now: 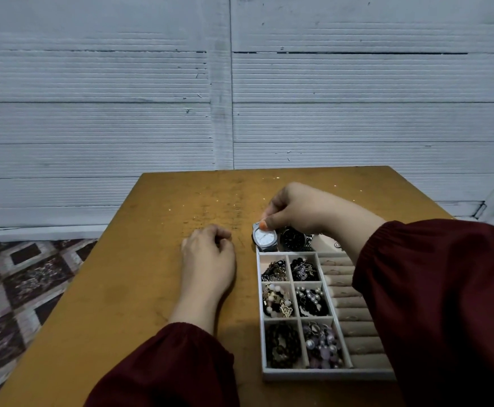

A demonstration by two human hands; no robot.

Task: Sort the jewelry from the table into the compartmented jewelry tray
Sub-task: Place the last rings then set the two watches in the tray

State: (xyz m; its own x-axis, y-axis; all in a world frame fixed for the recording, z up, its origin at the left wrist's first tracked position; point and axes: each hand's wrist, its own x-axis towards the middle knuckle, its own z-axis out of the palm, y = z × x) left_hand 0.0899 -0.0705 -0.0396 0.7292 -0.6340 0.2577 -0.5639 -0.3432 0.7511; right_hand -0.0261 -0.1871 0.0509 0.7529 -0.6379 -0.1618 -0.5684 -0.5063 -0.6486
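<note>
The right hand pinches the white-dial watch at its top edge between thumb and fingertips, holding it at the far left corner of the jewelry tray. The watch sits just beside a black-dial watch lying at the tray's far end. The left hand rests on the surface left of the tray, fingers loosely curled, holding nothing. Six square compartments hold tangled chains, pearl strands and dark beads. The ring rolls line the tray's right side, partly hidden by a dark red sleeve. A patterned rug covers the floor at left.
</note>
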